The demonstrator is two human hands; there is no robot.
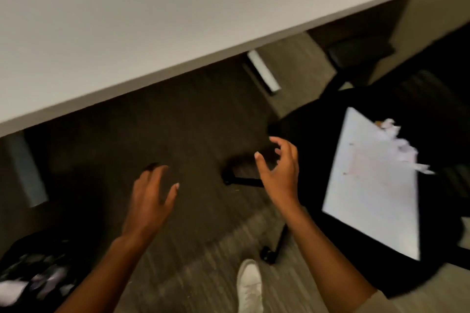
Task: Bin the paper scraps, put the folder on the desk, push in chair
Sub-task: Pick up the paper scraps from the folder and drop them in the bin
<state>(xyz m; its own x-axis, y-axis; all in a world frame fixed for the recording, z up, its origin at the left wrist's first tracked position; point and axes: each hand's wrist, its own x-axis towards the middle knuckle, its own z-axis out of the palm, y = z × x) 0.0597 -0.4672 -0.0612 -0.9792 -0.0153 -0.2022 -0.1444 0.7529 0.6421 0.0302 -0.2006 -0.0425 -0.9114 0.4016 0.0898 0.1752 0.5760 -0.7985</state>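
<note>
**Head view: both hands empty above the floor, folder and scraps on the chair**

Head camera looked down past a white desk [152, 33] onto dark carpet. The picture was motion-blurred, so we noted fine detail with caution.

We held the left hand [150, 198] over the carpet, fingers spread and loosely curved, gripping nothing. The right hand [279, 170] was also open, fingers and thumb apart in a loose claw, empty, just beside the front-left edge of the black chair [318, 134]. A chair leg with a caster [269, 254] showed below our right forearm.

On the chair seat lay the white folder [373, 180], flat and turned at an angle. Crumpled paper scraps [401, 147] sat at its far right edge, touching it; we could not tell whether they rested on the folder or on the seat beside it.

A dark bin [33, 274] stood at lower left, by our left forearm, with pale crumpled material inside. The desk top in view was bare. The chair stood out from the desk, off to our right. One white shoe [249, 287] showed at bottom centre.
</note>
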